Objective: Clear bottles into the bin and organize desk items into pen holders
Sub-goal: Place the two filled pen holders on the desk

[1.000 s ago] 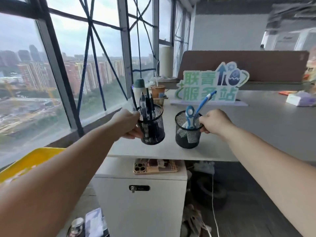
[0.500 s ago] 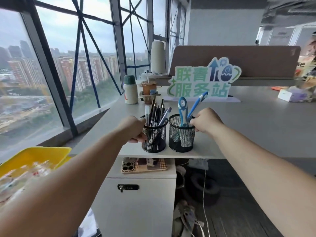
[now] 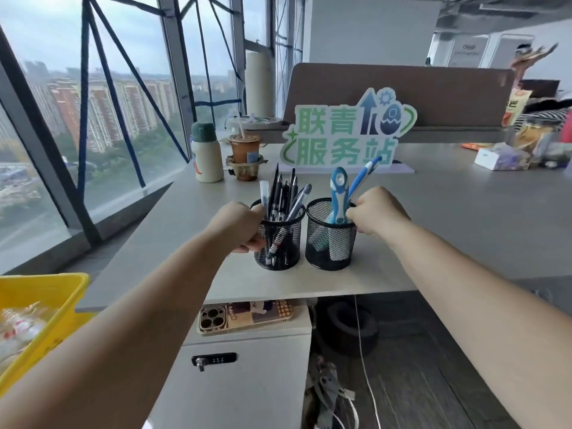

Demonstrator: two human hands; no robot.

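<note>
While each hand grips a mesh holder — left hand [image 3: 240, 226] on the pen-filled holder [image 3: 279, 243], right hand [image 3: 373, 213] on the scissors holder [image 3: 330, 243].

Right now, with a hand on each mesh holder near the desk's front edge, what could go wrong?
1. Both pen holders, left and right, stand close to the desk edge; a pull toward the person could tip one off.
2. The tall pens lean out of the left holder, gripped at the rim by the left hand; a jolt may spill them.
3. The right hand crowds the blue-handled tool and could snag it.
</note>
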